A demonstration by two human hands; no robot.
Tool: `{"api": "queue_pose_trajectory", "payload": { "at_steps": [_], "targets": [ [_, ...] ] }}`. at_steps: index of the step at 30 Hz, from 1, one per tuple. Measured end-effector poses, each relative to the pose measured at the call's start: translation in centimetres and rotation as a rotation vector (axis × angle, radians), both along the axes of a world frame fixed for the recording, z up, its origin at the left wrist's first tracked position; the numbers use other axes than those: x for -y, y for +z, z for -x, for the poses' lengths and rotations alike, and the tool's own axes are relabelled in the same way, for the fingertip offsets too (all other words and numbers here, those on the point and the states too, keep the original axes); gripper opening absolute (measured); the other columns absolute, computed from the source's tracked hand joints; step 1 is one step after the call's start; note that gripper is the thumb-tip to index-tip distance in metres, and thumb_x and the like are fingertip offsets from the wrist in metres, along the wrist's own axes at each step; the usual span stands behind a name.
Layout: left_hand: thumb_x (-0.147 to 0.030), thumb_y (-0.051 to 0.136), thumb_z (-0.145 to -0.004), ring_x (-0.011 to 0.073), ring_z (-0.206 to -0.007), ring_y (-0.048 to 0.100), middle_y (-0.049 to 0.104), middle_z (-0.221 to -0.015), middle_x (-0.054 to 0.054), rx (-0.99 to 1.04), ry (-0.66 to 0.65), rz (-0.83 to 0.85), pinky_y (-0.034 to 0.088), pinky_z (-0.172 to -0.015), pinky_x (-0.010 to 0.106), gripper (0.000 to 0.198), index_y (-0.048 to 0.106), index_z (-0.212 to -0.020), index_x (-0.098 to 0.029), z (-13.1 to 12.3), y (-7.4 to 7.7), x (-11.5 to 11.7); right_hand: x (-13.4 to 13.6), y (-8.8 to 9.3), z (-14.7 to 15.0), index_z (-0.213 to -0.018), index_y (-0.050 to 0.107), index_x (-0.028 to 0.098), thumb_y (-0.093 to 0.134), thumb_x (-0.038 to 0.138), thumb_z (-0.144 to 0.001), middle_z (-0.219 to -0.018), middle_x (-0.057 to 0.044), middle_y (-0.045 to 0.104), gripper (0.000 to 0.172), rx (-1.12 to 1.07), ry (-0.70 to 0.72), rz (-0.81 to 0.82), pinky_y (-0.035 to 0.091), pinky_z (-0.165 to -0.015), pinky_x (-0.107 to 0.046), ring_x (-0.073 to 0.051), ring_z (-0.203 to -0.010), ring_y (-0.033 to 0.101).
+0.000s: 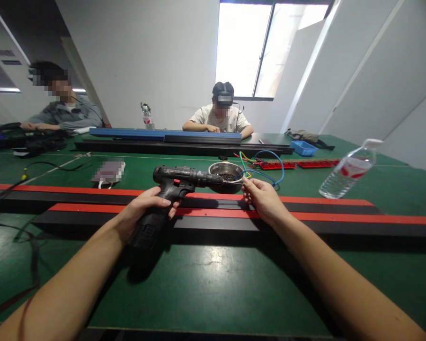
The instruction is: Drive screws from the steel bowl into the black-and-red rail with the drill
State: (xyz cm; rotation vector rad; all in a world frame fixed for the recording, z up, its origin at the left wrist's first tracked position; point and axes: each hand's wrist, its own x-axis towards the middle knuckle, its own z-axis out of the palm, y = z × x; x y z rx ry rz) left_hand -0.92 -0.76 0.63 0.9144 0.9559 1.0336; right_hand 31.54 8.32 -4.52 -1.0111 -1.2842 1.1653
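A black cordless drill [175,179] with a red switch is held by its handle in my left hand [152,203], its chuck and thin bit directed to the right. The fingers of my right hand [261,195] are pinched together at the far end of the bit; whatever small thing is between them is hidden. Behind the bit stands a metal bowl [227,168] with many small dark pieces, likely screws. Below the drill lie long black bars with red tops [206,213], side by side across the green table [213,289].
A water bottle [351,170] stands to the right. Coloured wires [282,170] and red strips [279,165] lie beyond the bowl, near a blue bin [303,148]. Blue and black rails [163,135] cross the back. Two people [222,111] sit across the table.
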Motion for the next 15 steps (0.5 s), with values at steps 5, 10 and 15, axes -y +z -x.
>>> {"api": "queue_pose_trajectory", "payload": {
  "at_steps": [5, 10, 15],
  "targets": [
    [-0.013, 0.080, -0.078, 0.0148, -0.069, 0.068, 0.074, -0.091, 0.007, -0.002, -0.012, -0.007, 0.056, -0.064, 0.022, 0.031, 0.069, -0.107, -0.012, 0.11, -0.12, -0.05, 0.01, -0.02, -0.09, -0.071, 0.064, 0.019, 0.084, 0.070, -0.077, -0.062, 0.002, 0.056, 0.054, 0.025, 0.006, -0.014, 0.036, -0.048, -0.025, -0.010, -0.052, 0.046],
    [-0.014, 0.084, -0.075, 0.0153, -0.069, 0.069, 0.073, -0.088, 0.007, -0.002, -0.012, -0.009, 0.057, -0.064, 0.023, 0.033, 0.069, -0.105, -0.013, 0.18, -0.40, -0.34, 0.07, -0.06, -0.17, -0.072, 0.065, 0.019, 0.085, 0.067, -0.077, -0.064, 0.002, 0.058, 0.052, 0.027, 0.017, -0.032, 0.036, -0.049, -0.024, -0.009, -0.052, 0.047],
    [-0.015, 0.085, -0.072, 0.0158, -0.068, 0.069, 0.073, -0.088, 0.008, -0.014, 0.009, -0.001, 0.057, -0.062, 0.023, 0.035, 0.070, -0.103, -0.013, 0.19, -0.52, -0.51, 0.14, 0.09, -0.05, -0.070, 0.065, 0.020, 0.087, 0.064, -0.076, -0.063, 0.002, 0.058, 0.050, 0.021, 0.009, -0.038, 0.036, -0.049, -0.025, -0.010, -0.053, 0.046]
  ]
}}
